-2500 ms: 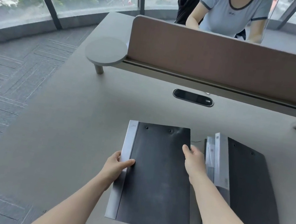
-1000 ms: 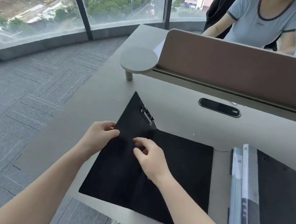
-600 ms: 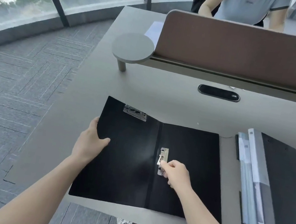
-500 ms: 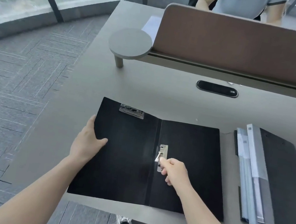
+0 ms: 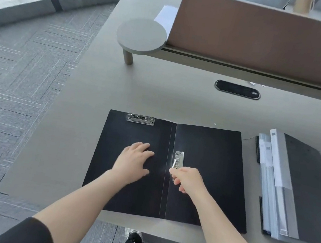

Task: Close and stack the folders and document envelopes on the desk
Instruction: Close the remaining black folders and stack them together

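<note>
A black folder lies spread open and flat near the desk's front edge. It has a metal clip at the top of its left leaf and a metal lever clamp beside the spine. My left hand rests flat, fingers spread, on the left leaf. My right hand pinches the raised lever of the clamp. To the right lies a stack of closed folders, dark covers with grey spines.
A brown divider panel with a grey shelf and round end crosses the back of the desk. A black cable port sits below it. A person sits beyond the divider. The desk's left edge drops to carpet.
The closed folder was opened flat. My left hand slid from the folder's left edge to the middle of the left leaf. My right hand stays on the clamp lever.
</note>
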Motion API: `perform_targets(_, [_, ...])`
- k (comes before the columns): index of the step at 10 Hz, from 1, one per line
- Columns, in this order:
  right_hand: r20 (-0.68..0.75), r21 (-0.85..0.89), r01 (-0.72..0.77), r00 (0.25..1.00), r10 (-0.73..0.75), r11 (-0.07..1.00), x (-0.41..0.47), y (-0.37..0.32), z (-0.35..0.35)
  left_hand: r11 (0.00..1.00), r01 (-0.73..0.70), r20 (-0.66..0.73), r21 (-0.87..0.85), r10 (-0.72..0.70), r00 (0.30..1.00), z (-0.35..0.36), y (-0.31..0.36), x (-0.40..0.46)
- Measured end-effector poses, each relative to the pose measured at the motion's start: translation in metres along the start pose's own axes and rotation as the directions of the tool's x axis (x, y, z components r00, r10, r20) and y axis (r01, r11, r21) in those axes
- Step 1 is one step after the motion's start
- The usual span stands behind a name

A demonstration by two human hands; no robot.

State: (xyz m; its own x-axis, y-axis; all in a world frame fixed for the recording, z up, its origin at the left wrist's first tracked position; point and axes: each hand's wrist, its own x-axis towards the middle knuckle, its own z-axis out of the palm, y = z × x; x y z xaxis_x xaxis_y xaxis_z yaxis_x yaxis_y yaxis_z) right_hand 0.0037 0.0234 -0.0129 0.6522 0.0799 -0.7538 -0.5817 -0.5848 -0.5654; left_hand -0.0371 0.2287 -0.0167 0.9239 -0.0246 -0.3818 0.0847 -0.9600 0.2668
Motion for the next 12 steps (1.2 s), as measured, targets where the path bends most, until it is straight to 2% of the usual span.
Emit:
perform_targets(1, [0.026,0.017,-0.017,1.000,0.017,1.000,0.002,0.004,-0.005,0.997,-0.069,0.072,0.046,0.065,0.995,0.008,0.019,0.009])
perform_targets(3, [0.036,-0.120,0.021,0.999,-0.017,0.993,0.007,0.011,-0.015,0.990,-0.063,0.166,0.128,0.042,0.985,0.021,0.038,0.018])
perform_targets(5, [-0.020,-0.242,0.044,0.999,-0.050,0.969,0.011,0.013,-0.012,0.989,-0.053,0.174,0.136,0.029,0.984,0.025,0.038,0.020])
perform_targets(8, [-0.061,-0.527,0.100,0.986,-0.155,0.844,0.011,0.014,-0.008,0.990,-0.052,0.164,0.130,0.030,0.986,0.028,0.036,0.021])
perform_targets(12, [-0.027,-0.439,0.122,0.988,-0.149,0.890,0.009,0.017,-0.015,0.989,-0.055,0.164,0.140,0.032,0.986,0.028,0.036,0.022])
